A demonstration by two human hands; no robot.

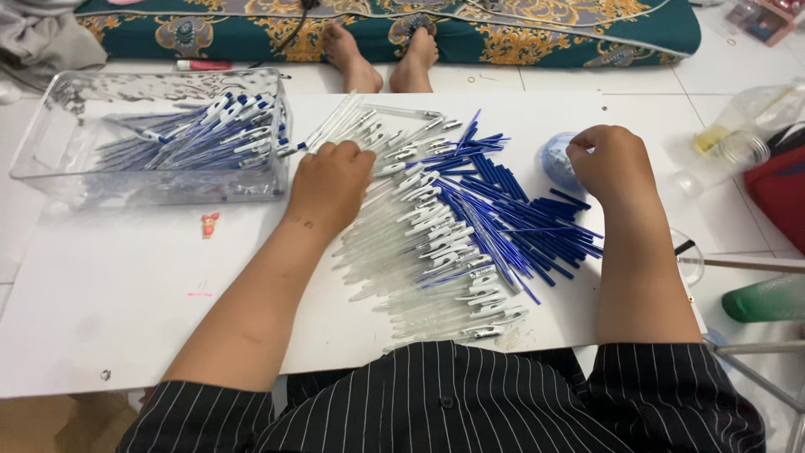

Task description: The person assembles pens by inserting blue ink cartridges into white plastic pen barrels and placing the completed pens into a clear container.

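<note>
On a white board [126, 285] lies a heap of clear pen barrels [419, 252] with a pile of blue pen caps and refills [528, 218] to its right. My left hand [329, 180] rests knuckles-up on the top of the barrel heap, fingers curled onto the barrels. My right hand [610, 159] is closed in a loose fist beside a small blue round thing [556, 161], above the blue pile. Whether either hand pinches a pen part I cannot tell. A clear plastic box [50, 143] at the left holds several assembled blue pens [201, 134].
Another person's bare feet [381, 59] rest on the tiled floor beyond the board, in front of a patterned green mattress [537, 33]. A clear plastic bottle [738, 138], a red bag [784, 197] and a green bottle [767, 298] lie at the right. A small red figure [209, 224] sits on the board.
</note>
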